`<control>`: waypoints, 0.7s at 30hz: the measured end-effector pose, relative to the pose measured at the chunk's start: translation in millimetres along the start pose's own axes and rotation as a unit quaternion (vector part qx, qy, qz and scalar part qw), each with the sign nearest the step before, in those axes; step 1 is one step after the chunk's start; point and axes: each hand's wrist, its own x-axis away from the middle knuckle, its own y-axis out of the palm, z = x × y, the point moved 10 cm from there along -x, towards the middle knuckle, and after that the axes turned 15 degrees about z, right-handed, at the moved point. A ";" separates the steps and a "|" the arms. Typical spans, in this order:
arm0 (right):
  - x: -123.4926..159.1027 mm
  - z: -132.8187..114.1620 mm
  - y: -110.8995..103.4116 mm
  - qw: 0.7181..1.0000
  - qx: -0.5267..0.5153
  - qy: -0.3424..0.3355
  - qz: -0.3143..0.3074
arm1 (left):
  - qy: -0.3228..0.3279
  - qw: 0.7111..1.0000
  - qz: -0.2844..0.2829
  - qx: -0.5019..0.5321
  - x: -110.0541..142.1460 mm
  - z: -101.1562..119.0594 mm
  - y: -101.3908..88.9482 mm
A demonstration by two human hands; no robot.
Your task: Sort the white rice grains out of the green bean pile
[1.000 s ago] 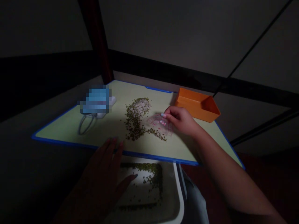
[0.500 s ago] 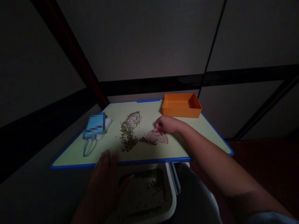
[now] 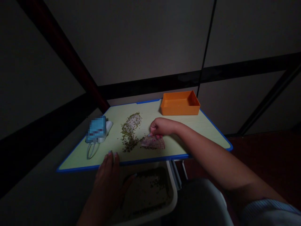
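Note:
My right hand (image 3: 161, 127) is closed on a clear, pink-marked protractor (image 3: 154, 142), pressed down on the pale table (image 3: 188, 135). Its curved edge covers part of a strip of dark grains (image 3: 129, 144). Joined to that strip is a loose pile of mixed green and whitish grains (image 3: 132, 124). At the table's near edge rests my left hand (image 3: 109, 171), fingers stretched out and thumb apart, holding nothing. Below the edge, partly behind this hand, a pale tub (image 3: 174, 196) has dark and green grains scattered over its bottom.
An orange box (image 3: 180, 110) stands at the back right of the table. To the left are a blurred-out blue object (image 3: 97, 128) and a white piece (image 3: 108, 126) with a looped cord (image 3: 91, 150). A wall with dark bands rises behind the table.
My right hand has slid the protractor left and slightly nearer, over part of the dark grains. My left hand stays by the near edge. The view has shifted slightly.

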 end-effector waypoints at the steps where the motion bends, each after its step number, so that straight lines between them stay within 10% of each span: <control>1: 0.4 -0.5 1.8 1.000 -0.007 0.002 -0.006 | 0.001 1.000 0.002 0.000 -0.3 0.7 -0.6; 21: 1.1 -1.6 12.2 0.999 -0.022 0.010 -0.026 | 0.032 0.999 0.022 0.007 -1.6 9.7 -3.3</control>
